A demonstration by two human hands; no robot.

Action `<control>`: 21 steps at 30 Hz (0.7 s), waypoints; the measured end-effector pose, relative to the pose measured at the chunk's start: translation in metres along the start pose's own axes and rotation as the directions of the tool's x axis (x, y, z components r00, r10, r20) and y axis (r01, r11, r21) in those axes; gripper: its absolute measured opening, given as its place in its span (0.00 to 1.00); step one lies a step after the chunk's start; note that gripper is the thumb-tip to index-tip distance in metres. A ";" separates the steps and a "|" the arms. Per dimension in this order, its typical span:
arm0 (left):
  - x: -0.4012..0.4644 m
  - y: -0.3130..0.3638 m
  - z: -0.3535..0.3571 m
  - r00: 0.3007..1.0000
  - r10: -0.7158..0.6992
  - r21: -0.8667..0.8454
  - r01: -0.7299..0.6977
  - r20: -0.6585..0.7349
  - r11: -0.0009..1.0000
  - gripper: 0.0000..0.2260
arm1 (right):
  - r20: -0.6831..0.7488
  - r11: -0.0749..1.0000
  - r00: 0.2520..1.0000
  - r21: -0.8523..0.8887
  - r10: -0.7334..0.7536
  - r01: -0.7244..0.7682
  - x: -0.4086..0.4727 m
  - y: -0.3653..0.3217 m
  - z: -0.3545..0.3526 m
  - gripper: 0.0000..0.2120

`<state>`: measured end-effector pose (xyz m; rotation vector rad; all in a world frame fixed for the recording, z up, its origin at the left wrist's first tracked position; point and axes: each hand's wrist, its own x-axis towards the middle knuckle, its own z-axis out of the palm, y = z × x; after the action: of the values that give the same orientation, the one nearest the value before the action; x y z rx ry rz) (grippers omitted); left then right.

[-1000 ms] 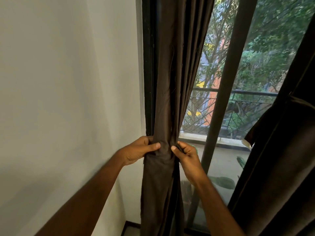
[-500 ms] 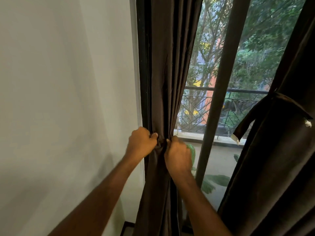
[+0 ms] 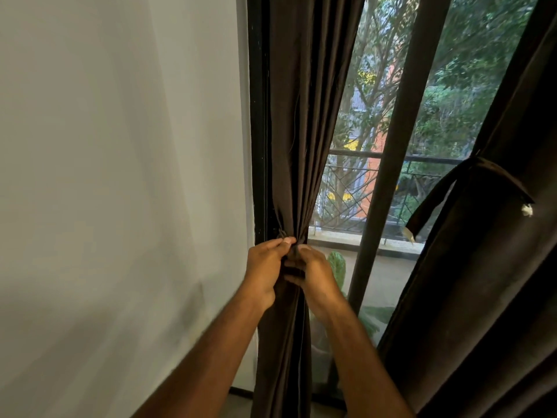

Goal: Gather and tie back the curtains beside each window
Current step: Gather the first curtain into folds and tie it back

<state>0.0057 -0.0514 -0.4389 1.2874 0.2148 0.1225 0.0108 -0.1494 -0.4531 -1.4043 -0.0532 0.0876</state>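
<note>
Against the left edge of the dark-framed glass window (image 3: pixel 388 182), a gathered dark brown fabric curtain (image 3: pixel 297 122) hangs in narrow folds, pinched to a waist at the level of the balcony railing (image 3: pixel 346 188) seen through the glass. No brand, label or writing can be read anywhere. Two curtains show: the gathered one at the window's left side, and a second dark brown curtain (image 3: pixel 482 297) at its right side, bound by one dark fabric tie-back band (image 3: pixel 470 176) whose loose end hangs toward the glass; a small white tuft (image 3: pixel 527 210) sits at the band's right end. Two hands are in view, both at the waist of the left curtain. The left hand (image 3: pixel 266 271) is curled on the wall side of the bunch, thumb and fingertips pinching dark cloth at its top. The right hand (image 3: pixel 316 274) is curled on the window side, fingers clenched round the same bunch, nearly touching the left hand. Whether a separate tie is between the fingers cannot be told. Left of the window stands one plain pale wall (image 3: pixel 120 176).
</note>
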 end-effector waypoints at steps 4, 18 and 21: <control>0.003 -0.001 -0.004 0.989 -0.124 -0.043 0.128 0.080 0.991 0.10 | 0.073 0.982 0.991 -0.142 -0.112 0.121 0.000 0.015 -0.003 0.15; 0.054 -0.001 -0.018 0.994 0.023 0.169 -0.004 -0.108 0.986 0.14 | -0.526 0.829 0.641 -0.356 -0.559 0.431 0.036 -0.019 -0.048 0.10; 0.071 0.013 -0.019 0.993 0.115 0.192 -0.107 -0.031 0.976 0.13 | -0.340 0.890 0.833 -0.297 -0.437 0.346 0.066 -0.039 -0.070 0.32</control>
<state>0.0710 -0.0154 -0.4373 1.4885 0.1936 0.2292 0.0839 -0.2186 -0.4277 -1.5863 -0.0130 -0.5701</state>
